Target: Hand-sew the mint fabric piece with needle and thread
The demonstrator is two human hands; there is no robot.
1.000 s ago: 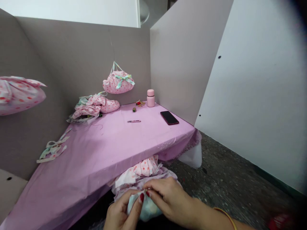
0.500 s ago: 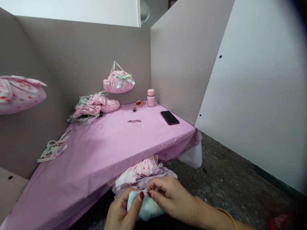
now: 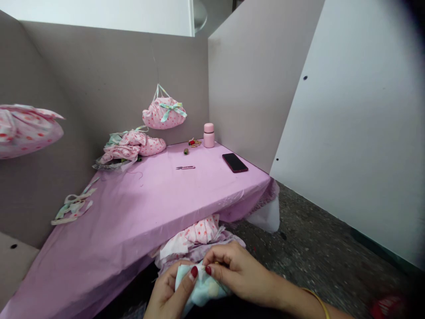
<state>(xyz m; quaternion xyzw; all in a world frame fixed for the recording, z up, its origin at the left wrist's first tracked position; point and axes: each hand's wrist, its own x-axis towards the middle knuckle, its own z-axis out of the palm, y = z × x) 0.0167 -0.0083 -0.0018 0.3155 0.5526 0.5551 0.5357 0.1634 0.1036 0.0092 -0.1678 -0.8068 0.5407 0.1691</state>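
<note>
Pale blue cloth (image 3: pixel 202 289) lies near us, just below the edge of the pink-covered table (image 3: pixel 133 221). We grasp its upper edge between left hand (image 3: pixel 168 292) and right hand (image 3: pixel 241 274), perhaps so the fold does not slip. Its long side runs left to right, and pink dotted fabric (image 3: pixel 202 230) lies just beyond.

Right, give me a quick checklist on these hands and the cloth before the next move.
Left hand gripping the pale blue cloth: ok.
Right hand pinching that cloth: ok.
Anything else pinched in the right hand: cannot tell, only a small gold glint shows.
Small scissors at hand: not ok, they lie out on the pink table cover.
Polka-dot cloth free of the hands: ok.
</note>
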